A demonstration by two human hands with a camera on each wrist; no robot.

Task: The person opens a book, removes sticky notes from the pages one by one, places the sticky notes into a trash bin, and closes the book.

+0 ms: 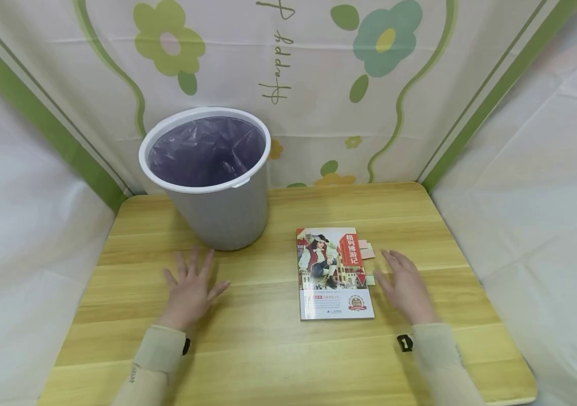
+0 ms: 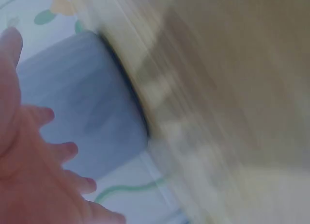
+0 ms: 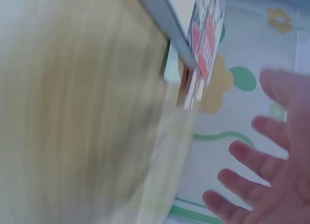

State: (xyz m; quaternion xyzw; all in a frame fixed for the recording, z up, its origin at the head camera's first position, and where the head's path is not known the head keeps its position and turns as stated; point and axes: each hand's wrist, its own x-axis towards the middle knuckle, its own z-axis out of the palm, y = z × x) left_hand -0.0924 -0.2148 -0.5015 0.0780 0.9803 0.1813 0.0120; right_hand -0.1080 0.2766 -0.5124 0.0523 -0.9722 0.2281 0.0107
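A paperback book (image 1: 334, 276) with an illustrated cover lies flat on the wooden table, and sticky tabs (image 1: 367, 254) poke out from its right edge. Just to the right of it is my right hand (image 1: 406, 287), fingers extended and holding nothing. In the right wrist view the book's edge (image 3: 169, 25) and tabs show beyond the spread fingers (image 3: 252, 161). My left hand (image 1: 188, 293), fingers spread, is in front of a grey trash can (image 1: 222, 217) and holds nothing. The left wrist view shows the can's side (image 2: 87, 103) past the fingers.
The trash can stands at the table's back left, with a white rim (image 1: 263, 158) and a purple plastic liner (image 1: 207, 149) inside. A flower-printed curtain (image 1: 308, 113) hangs behind the table (image 1: 278, 361), and pale cloth panels flank both sides.
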